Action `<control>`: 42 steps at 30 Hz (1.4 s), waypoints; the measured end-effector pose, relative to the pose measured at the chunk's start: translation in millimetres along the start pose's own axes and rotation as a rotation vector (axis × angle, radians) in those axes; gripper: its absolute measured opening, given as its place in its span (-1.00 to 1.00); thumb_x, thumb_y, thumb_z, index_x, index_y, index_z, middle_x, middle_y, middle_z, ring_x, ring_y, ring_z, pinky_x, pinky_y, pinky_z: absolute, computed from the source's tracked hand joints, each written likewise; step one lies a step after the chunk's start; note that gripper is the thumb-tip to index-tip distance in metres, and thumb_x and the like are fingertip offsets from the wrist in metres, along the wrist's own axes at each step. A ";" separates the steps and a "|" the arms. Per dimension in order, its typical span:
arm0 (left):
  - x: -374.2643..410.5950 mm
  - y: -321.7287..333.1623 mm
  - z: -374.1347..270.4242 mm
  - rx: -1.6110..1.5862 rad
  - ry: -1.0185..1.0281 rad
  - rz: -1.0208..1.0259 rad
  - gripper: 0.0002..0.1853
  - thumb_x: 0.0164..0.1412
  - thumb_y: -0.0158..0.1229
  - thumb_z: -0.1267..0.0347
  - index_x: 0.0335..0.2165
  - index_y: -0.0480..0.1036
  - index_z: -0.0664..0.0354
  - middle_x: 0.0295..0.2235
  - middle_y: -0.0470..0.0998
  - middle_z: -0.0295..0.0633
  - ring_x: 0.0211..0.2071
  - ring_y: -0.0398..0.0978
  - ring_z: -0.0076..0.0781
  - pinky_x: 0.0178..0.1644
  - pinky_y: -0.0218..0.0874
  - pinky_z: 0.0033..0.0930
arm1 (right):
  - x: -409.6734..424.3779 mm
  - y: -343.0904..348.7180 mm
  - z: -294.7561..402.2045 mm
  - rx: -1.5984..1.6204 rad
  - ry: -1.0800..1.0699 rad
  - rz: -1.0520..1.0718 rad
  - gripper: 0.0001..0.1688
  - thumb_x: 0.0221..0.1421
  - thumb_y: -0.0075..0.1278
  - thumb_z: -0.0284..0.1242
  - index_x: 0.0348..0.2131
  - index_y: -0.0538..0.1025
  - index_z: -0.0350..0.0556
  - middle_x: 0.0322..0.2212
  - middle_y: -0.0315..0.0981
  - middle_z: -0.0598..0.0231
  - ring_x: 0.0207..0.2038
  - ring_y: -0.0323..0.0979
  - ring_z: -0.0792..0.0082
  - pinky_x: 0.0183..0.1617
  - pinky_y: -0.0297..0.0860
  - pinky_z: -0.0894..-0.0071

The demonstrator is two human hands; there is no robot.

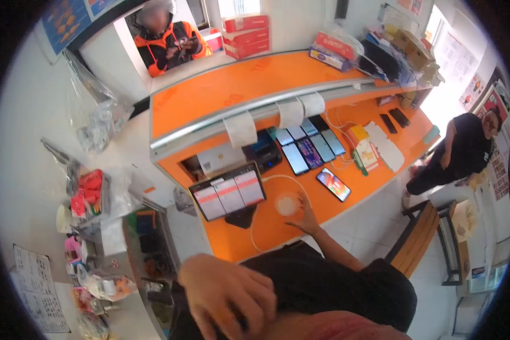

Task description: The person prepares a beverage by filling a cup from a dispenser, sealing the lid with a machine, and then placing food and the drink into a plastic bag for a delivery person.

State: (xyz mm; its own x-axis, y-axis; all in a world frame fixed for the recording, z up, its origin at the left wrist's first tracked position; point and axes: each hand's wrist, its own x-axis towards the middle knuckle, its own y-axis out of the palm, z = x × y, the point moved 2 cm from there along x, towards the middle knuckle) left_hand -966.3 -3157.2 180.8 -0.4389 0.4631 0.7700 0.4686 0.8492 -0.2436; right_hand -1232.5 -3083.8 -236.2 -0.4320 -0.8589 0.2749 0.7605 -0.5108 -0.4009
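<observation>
My right hand reaches over the orange desk with its thumb and fingers spread around one side of a round, translucent container, probably a cup. The container is blurred, and I cannot tell whether the hand grips it. Left of it a tablet stands tilted on a dark base, showing three columns on its lit screen. To the right a lit smartphone lies face up. My left hand is raised close to the camera, blurred, its bent fingers apart and nothing seen in them.
Several phones lie in rows beside a dark receipt printer. Paper slips hang from the orange upper counter. A white cable loops across the desk. One person is at the window; another is at right near a wooden bench.
</observation>
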 end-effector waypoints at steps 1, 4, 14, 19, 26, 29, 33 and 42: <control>-13.7 4.6 8.0 -0.036 -0.071 0.030 -0.56 0.16 0.27 0.14 -0.14 0.39 0.19 -0.23 0.48 -0.10 -0.24 0.47 -0.07 -0.29 0.20 -0.08 | -4.2 -3.3 -5.2 0.019 -0.035 -0.038 0.23 -0.27 0.45 -0.22 0.26 0.10 -0.13 0.16 0.15 0.04 0.18 0.23 0.12 0.13 0.28 0.10; -65.0 12.4 5.7 -0.018 -0.327 0.095 -0.55 0.17 0.24 0.11 -0.14 0.38 0.19 -0.23 0.46 -0.03 -0.16 0.45 -0.02 -0.26 0.18 -0.01 | -7.7 -15.2 3.4 0.006 0.041 -0.156 -0.01 -0.05 0.29 -0.23 0.23 0.14 -0.13 0.16 0.14 0.07 0.12 0.27 0.18 0.09 0.30 0.15; -75.9 -5.1 -38.4 0.555 0.380 -1.005 -0.94 0.18 -0.01 0.39 -0.44 0.30 0.05 -0.65 0.26 -0.42 -0.55 0.37 -0.42 -0.49 0.11 -0.48 | 29.9 -23.9 0.8 0.072 0.148 -0.360 -0.47 0.16 0.08 -0.44 0.09 0.31 -0.11 0.03 0.28 0.21 -0.05 0.38 0.31 -0.12 0.38 0.33; -53.8 -0.4 -18.0 0.688 0.670 -1.108 -0.84 0.24 -0.05 0.45 -0.31 0.45 -0.05 -0.55 0.26 -0.63 -0.62 0.19 -0.80 -0.59 -0.05 -0.63 | 54.4 -13.9 14.4 -0.012 0.082 -0.284 -0.64 0.18 0.05 -0.51 -0.03 0.38 -0.16 -0.10 0.36 0.21 -0.11 0.39 0.38 -0.14 0.38 0.42; -54.8 -14.7 37.2 0.447 0.487 -1.308 -0.80 0.29 -0.01 0.25 -0.14 0.43 -0.05 -0.34 0.33 -0.37 -0.34 0.22 -0.49 -0.28 -0.02 -0.32 | 59.3 -38.5 31.6 -0.094 0.020 -0.319 -0.85 0.15 0.05 -0.58 -0.23 0.44 -0.17 -0.20 0.43 0.19 -0.15 0.42 0.39 -0.19 0.39 0.46; -42.6 -30.3 57.6 0.449 0.292 -1.239 -0.71 0.25 0.05 0.17 -0.09 0.38 -0.03 -0.29 0.33 -0.27 -0.24 0.23 -0.36 -0.15 -0.02 -0.20 | 88.5 -59.6 20.5 -0.177 -0.126 -0.319 -0.86 0.08 0.07 -0.64 -0.30 0.46 -0.18 -0.25 0.46 0.12 -0.18 0.43 0.26 -0.14 0.36 0.36; -16.4 -50.2 75.3 0.564 -0.237 -0.936 -0.56 0.21 0.12 0.06 -0.02 0.32 0.00 -0.21 0.33 -0.13 -0.10 0.24 -0.17 0.01 -0.03 -0.03 | 174.9 -78.2 94.0 -0.353 -0.366 -0.386 -0.71 0.07 0.10 -0.60 -0.17 0.43 -0.21 -0.19 0.43 0.07 -0.10 0.38 0.13 0.00 0.27 0.21; -88.6 -47.8 148.3 0.460 -1.151 -0.528 -0.20 0.10 0.22 -0.10 0.19 0.19 0.01 0.11 0.29 -0.03 0.16 0.20 -0.01 0.22 -0.17 0.21 | 284.4 -70.6 166.7 -0.864 -0.464 -0.360 -0.46 0.19 -0.04 -0.03 0.04 0.42 0.09 0.09 0.31 0.37 0.23 0.10 0.11 0.23 -0.27 -0.41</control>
State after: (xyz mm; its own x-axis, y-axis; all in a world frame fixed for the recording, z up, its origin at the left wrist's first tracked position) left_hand -1063.5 -3201.1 36.8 -0.9815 -0.1871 -0.0411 -0.1526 0.8933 -0.4228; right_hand -1328.2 -3286.0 16.0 -0.1966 -0.6464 0.7372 -0.0605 -0.7425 -0.6672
